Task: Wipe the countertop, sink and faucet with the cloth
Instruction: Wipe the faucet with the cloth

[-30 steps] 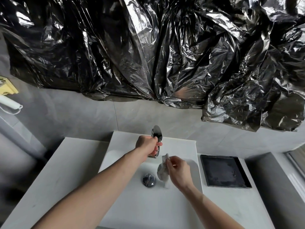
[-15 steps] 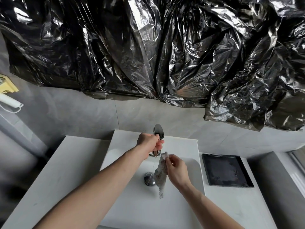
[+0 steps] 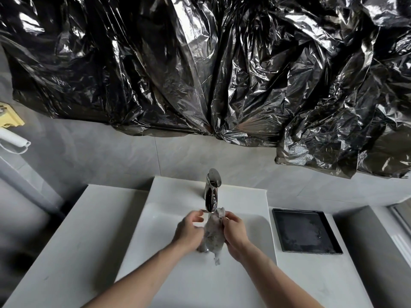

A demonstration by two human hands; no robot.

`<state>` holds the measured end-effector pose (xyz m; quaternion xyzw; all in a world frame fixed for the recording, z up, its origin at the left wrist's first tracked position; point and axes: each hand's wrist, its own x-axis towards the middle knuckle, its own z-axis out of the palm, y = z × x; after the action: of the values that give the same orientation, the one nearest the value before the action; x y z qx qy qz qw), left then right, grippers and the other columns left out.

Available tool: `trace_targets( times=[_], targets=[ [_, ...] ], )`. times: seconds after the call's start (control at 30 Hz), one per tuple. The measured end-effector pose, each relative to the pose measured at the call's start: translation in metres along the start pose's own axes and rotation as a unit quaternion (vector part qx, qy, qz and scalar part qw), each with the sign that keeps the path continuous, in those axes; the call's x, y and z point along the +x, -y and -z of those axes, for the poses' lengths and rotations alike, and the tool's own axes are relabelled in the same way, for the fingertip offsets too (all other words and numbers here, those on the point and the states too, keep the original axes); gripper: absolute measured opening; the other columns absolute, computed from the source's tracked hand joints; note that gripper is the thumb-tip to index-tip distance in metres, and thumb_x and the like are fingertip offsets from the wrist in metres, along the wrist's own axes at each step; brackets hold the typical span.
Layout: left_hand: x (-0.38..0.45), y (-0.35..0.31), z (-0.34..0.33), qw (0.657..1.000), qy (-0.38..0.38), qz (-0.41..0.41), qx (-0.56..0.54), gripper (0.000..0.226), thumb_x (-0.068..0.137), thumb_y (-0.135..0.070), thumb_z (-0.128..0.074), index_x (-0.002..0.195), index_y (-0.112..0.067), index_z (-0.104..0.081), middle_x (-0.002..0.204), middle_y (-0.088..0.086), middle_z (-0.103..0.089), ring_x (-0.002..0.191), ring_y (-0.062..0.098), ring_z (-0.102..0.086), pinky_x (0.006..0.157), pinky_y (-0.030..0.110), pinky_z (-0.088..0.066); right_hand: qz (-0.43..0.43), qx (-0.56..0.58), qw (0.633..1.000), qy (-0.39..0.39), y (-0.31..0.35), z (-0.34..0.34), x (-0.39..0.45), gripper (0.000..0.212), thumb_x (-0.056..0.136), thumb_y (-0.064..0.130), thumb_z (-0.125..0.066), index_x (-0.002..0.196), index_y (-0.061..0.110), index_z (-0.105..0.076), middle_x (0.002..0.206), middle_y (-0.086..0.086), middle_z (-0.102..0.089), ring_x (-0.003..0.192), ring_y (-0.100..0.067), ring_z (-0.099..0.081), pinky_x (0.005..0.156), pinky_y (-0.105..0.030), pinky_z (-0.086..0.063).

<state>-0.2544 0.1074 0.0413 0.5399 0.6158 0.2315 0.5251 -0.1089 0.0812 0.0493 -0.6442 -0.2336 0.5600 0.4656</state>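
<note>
A chrome faucet (image 3: 212,190) stands at the back of the white sink (image 3: 155,232), set in a pale countertop (image 3: 66,230). A wet grey cloth (image 3: 213,237) hangs under the spout, over the basin. My right hand (image 3: 235,232) pinches the cloth's top right edge. My left hand (image 3: 189,230) is at the cloth's left side, fingers curled against it and thumb raised a little apart. The chrome drain plug (image 3: 202,248) shows only partly behind the cloth and my left hand.
A black square tray (image 3: 305,233) lies on the countertop right of the sink. Crumpled black plastic sheeting (image 3: 200,74) covers the wall above. A white handle (image 3: 13,140) and a yellow item (image 3: 9,115) are at the left edge.
My left hand has let go of the faucet handle and dropped to the cloth's left side. The cloth and my right hand stay under the spout.
</note>
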Motion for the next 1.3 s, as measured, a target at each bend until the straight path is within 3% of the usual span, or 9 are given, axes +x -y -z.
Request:
trace_targets(
  times=[0.1, 0.23, 0.4, 0.6, 0.67, 0.8, 0.97, 1.1, 1.3],
  targets=[
    [-0.001, 0.007, -0.004, 0.997, 0.059, -0.024, 0.051, 0.022, 0.081, -0.029, -0.062, 0.102, -0.031, -0.067, 0.090, -0.009, -0.073, 0.082, 0.013, -0.070, 0.063, 0.025, -0.056, -0.052, 0.052, 0.996, 0.042, -0.001, -0.001, 0.002, 0.026, 0.101, -0.004, -0.039, 0.107, -0.005, -0.065, 0.100, -0.029, -0.075, 0.087, -0.038, -0.074, 0.086, -0.050, -0.061],
    [0.012, 0.019, 0.004, 0.993, 0.001, -0.054, 0.107, 0.021, 0.086, -0.043, -0.064, 0.078, -0.024, -0.066, 0.074, -0.009, -0.071, 0.075, 0.012, -0.066, 0.073, 0.031, -0.053, 0.007, -0.090, 0.996, -0.026, -0.013, 0.014, 0.016, 0.019, 0.101, 0.017, -0.059, 0.091, 0.008, -0.074, 0.093, -0.018, -0.077, 0.080, -0.023, -0.069, 0.074, -0.035, -0.055],
    [0.021, 0.016, 0.009, 0.989, -0.012, -0.094, 0.111, 0.025, 0.095, -0.042, -0.052, 0.083, -0.020, -0.054, 0.073, -0.003, -0.064, 0.075, 0.017, -0.059, 0.070, 0.032, -0.046, 0.037, -0.147, 0.988, -0.033, -0.017, 0.016, 0.019, 0.016, 0.101, 0.022, -0.061, 0.095, 0.016, -0.075, 0.090, 0.001, -0.077, 0.082, -0.014, -0.068, 0.069, -0.021, -0.051],
    [0.035, 0.010, 0.010, 0.990, 0.033, -0.134, 0.044, 0.017, 0.094, -0.014, -0.053, 0.102, -0.026, -0.063, 0.095, -0.008, -0.071, 0.085, 0.007, -0.066, 0.080, 0.026, -0.051, 0.005, -0.162, 0.983, 0.084, -0.031, 0.004, 0.014, 0.034, 0.091, 0.000, -0.058, 0.117, 0.020, -0.069, 0.107, 0.001, -0.077, 0.090, -0.006, -0.071, 0.073, -0.014, -0.051],
    [0.038, 0.009, 0.011, 0.987, 0.060, -0.148, 0.027, 0.022, 0.092, -0.012, -0.057, 0.108, -0.024, -0.065, 0.094, -0.008, -0.071, 0.073, 0.001, -0.062, 0.074, 0.019, -0.049, 0.031, -0.183, 0.980, 0.074, -0.033, -0.001, 0.015, 0.015, 0.096, 0.009, -0.062, 0.105, 0.014, -0.072, 0.097, -0.001, -0.079, 0.080, -0.007, -0.070, 0.068, -0.014, -0.051],
    [0.048, 0.022, 0.018, 0.989, 0.040, -0.137, 0.038, 0.021, 0.085, -0.028, -0.068, 0.106, -0.029, -0.069, 0.089, -0.011, -0.069, 0.076, 0.001, -0.063, 0.075, 0.022, -0.050, 0.040, -0.145, 0.988, -0.012, -0.029, -0.002, 0.027, 0.022, 0.097, 0.018, -0.057, 0.078, 0.011, -0.067, 0.067, 0.004, -0.063, 0.066, -0.015, -0.053, 0.063, -0.029, -0.045],
    [0.048, 0.035, 0.024, 0.987, -0.005, -0.080, 0.142, 0.019, 0.091, -0.026, -0.061, 0.103, -0.042, -0.059, 0.102, -0.012, -0.066, 0.080, 0.012, -0.065, 0.079, 0.030, -0.057, 0.030, -0.098, 0.995, -0.009, -0.015, -0.001, 0.028, 0.024, 0.099, 0.010, -0.051, 0.081, 0.015, -0.066, 0.066, 0.007, -0.059, 0.062, -0.009, -0.051, 0.055, -0.022, -0.041],
    [0.034, 0.026, 0.010, 0.976, 0.112, -0.119, 0.145, 0.037, 0.084, -0.039, -0.056, 0.118, -0.051, -0.049, 0.120, -0.021, -0.060, 0.086, 0.006, -0.059, 0.079, 0.022, -0.049, -0.005, -0.034, 0.999, 0.019, -0.010, -0.007, 0.024, 0.026, 0.105, 0.013, -0.048, 0.083, 0.011, -0.063, 0.072, -0.009, -0.062, 0.064, -0.019, -0.058, 0.058, -0.029, -0.047],
    [0.034, 0.009, -0.009, 0.989, 0.072, -0.075, 0.105, 0.018, 0.089, -0.020, -0.050, 0.073, -0.025, -0.057, 0.065, -0.007, -0.062, 0.063, 0.019, -0.059, 0.056, 0.026, -0.044, -0.006, 0.014, 0.999, 0.030, 0.000, 0.008, 0.019, 0.024, 0.101, 0.009, -0.050, 0.088, 0.005, -0.070, 0.088, -0.019, -0.071, 0.075, -0.025, -0.067, 0.069, -0.034, -0.055]
  ],
)
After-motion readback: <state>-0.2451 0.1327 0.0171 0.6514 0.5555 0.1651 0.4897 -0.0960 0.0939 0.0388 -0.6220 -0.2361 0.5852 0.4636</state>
